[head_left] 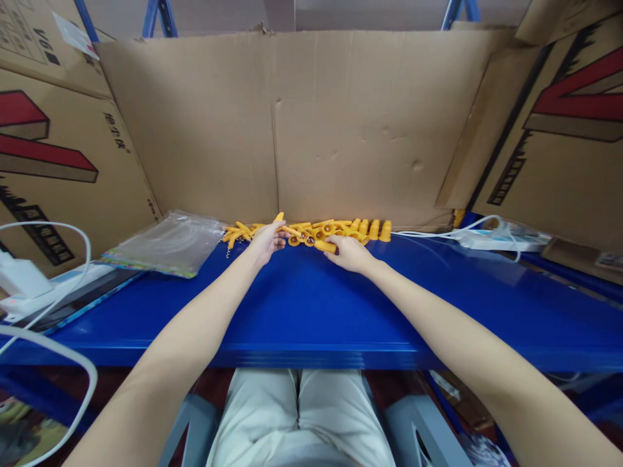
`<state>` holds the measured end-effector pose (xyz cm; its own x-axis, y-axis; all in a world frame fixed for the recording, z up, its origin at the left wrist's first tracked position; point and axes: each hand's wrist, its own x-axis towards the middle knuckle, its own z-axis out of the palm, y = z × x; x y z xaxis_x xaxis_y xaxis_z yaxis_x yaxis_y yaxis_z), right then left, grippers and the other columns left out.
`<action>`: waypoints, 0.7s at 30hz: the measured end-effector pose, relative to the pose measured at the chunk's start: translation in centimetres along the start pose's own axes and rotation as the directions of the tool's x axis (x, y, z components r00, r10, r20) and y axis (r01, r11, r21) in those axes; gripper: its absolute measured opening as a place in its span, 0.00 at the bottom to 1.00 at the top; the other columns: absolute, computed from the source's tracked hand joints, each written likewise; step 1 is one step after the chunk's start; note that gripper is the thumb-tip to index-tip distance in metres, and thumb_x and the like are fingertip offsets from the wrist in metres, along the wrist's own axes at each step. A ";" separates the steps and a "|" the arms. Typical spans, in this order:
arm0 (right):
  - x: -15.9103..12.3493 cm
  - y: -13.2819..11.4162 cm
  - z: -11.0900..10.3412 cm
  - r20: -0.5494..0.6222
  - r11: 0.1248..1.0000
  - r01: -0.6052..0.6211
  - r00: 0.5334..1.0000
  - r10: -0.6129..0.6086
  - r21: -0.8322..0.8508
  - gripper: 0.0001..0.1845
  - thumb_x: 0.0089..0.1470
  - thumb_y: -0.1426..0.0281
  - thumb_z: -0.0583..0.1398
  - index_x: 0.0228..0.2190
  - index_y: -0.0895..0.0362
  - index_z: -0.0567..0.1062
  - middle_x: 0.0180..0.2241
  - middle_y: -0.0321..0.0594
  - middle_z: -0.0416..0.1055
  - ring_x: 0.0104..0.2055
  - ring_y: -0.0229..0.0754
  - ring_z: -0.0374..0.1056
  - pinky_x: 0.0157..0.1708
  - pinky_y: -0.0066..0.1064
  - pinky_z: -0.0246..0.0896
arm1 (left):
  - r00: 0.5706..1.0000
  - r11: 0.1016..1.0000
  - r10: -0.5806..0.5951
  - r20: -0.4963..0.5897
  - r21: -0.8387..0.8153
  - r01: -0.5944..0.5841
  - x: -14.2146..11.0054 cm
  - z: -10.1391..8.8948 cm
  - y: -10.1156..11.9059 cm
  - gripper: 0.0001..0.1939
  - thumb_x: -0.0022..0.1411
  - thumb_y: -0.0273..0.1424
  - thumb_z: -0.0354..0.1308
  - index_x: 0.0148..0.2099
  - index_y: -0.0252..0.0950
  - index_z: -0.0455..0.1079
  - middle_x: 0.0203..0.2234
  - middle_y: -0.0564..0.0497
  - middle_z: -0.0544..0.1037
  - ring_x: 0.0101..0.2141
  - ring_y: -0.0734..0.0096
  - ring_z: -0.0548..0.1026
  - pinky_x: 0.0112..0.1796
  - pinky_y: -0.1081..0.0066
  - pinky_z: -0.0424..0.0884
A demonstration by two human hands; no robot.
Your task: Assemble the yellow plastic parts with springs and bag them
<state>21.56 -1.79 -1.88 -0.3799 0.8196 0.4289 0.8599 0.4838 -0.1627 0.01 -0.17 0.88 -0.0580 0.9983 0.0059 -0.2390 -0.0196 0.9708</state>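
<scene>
My left hand (267,243) is closed around a slim yellow plastic piece (279,217) whose tip shows above the thumb. To its right, my right hand (351,253) grips a yellow cap-like piece (325,246) lying on its side, low over the blue table. Between and behind the hands is a heap of hollow yellow caps (328,229), some with dark insides facing me. Several more yellow caps (374,229) stand in a row right of the heap. Left of my left hand lie thin yellow sticks (239,229), at least one with a curly metal end (228,251).
A cardboard panel (365,123) rises behind the blue table (302,305), with printed cartons (58,155) at both sides. Clear plastic bags (165,243) lie at left. White power strips (506,240) and cables sit at both ends.
</scene>
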 end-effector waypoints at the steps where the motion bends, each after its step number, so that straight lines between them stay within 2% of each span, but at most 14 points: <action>1: 0.0 0.1 0.1 -0.009 1.000 0.012 1.000 -0.012 0.009 0.15 0.55 0.69 0.58 0.45 0.58 0.74 0.44 0.46 0.76 0.43 0.50 0.73 0.44 0.37 0.65 | 1.000 1.000 -0.004 0.008 0.006 0.004 0.0 0.0 0.0 0.05 0.60 0.30 0.56 0.36 0.33 0.70 0.16 0.55 0.71 0.13 0.81 0.64 0.19 0.78 0.62; 5: 0.2 0.3 0.4 -0.057 0.997 0.066 0.996 -0.063 0.048 0.16 0.55 0.70 0.58 0.45 0.59 0.74 0.45 0.47 0.76 0.45 0.50 0.73 0.46 0.39 0.64 | 0.998 0.998 -0.039 0.056 0.049 0.036 -0.5 0.3 0.1 0.05 0.62 0.29 0.55 0.35 0.32 0.69 0.16 0.54 0.72 0.13 0.81 0.65 0.19 0.78 0.62; 8: 0.3 0.5 0.5 -0.097 0.990 0.111 0.990 -0.103 0.084 0.17 0.54 0.70 0.58 0.47 0.60 0.73 0.47 0.48 0.74 0.47 0.50 0.71 0.48 0.39 0.63 | 0.988 0.986 -0.092 0.122 0.147 0.074 -1.0 0.5 -0.1 0.06 0.63 0.28 0.55 0.33 0.31 0.69 0.18 0.51 0.74 0.14 0.81 0.67 0.21 0.77 0.64; 11: 0.4 0.8 0.7 -0.092 0.989 0.118 0.990 -0.110 0.086 0.17 0.54 0.71 0.58 0.46 0.60 0.73 0.47 0.49 0.74 0.48 0.51 0.71 0.48 0.40 0.63 | 0.981 0.975 -0.114 0.154 0.205 0.082 -1.1 0.6 -0.3 0.07 0.64 0.27 0.53 0.32 0.31 0.69 0.19 0.50 0.75 0.15 0.80 0.67 0.21 0.77 0.64; 16: 0.4 1.2 0.8 -0.022 0.993 0.098 0.995 -0.097 0.071 0.13 0.54 0.71 0.58 0.42 0.59 0.74 0.41 0.47 0.76 0.41 0.49 0.73 0.42 0.36 0.65 | 0.996 0.987 -0.056 0.075 0.153 0.043 -0.6 0.3 -0.2 0.06 0.65 0.28 0.52 0.36 0.32 0.67 0.17 0.53 0.74 0.14 0.81 0.66 0.20 0.78 0.63; 21: 0.4 1.4 0.8 -0.022 0.992 0.093 0.996 -0.091 0.088 0.14 0.53 0.72 0.59 0.43 0.60 0.73 0.40 0.47 0.76 0.40 0.47 0.72 0.41 0.35 0.64 | 0.999 0.990 -0.041 0.015 0.137 0.039 -0.1 -0.2 -0.1 0.05 0.65 0.28 0.52 0.37 0.32 0.67 0.16 0.55 0.72 0.13 0.81 0.66 0.20 0.78 0.63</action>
<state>22.36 -0.48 -2.65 -0.4491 0.7651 0.4615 0.7877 0.5828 -0.1996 -0.15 -0.29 0.71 -0.0333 0.9990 -0.0307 -0.1064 0.0270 0.9940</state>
